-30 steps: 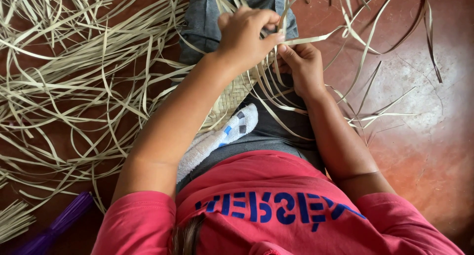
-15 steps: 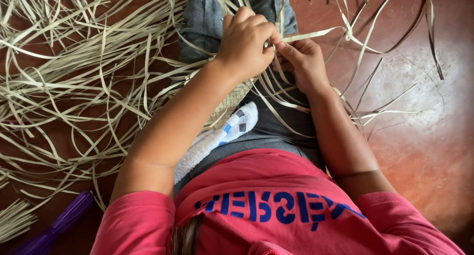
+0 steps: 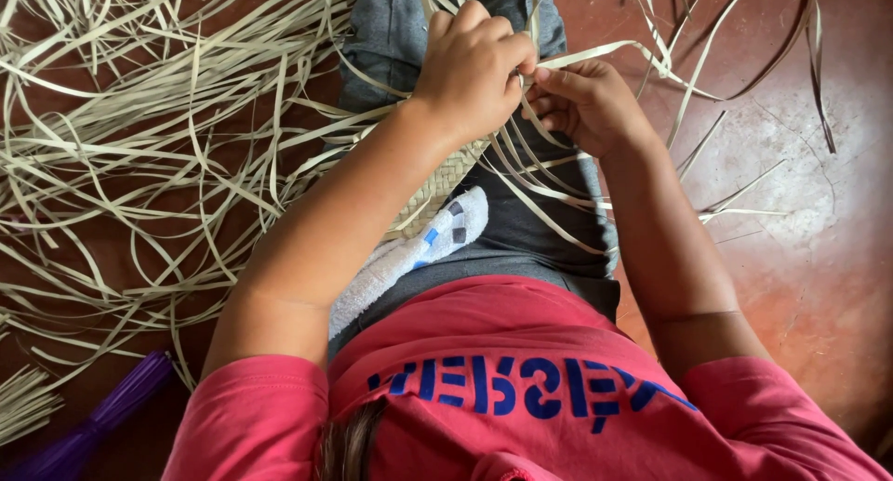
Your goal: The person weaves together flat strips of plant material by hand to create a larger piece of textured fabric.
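— Left hand (image 3: 470, 67)? Curled, fingertips pinching pale flat palm-leaf strips (image 3: 595, 51) over the lap.
— Right hand (image 3: 588, 104)? Pinching the same strips, touching the left. Woven straw mat (image 3: 435, 188) just below, beside white folded towel (image 3: 409, 258).

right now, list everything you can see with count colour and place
loose strips: many, pale straw, spread over the floor at left and fanning out around the hands
woven mat piece: one, straw colour, on the lap under the left forearm
towel: one, white with blue and grey squares, on the lap beside the woven piece
purple bundle: one, purple, on the floor at lower left
floor: one, reddish brown with a pale worn patch, all around
trousers: grey, on the legs
shirt: one, red with blue print, bottom of view
left hand: closed over strips at top centre
right hand: pinching strips, fingertips meeting the left hand
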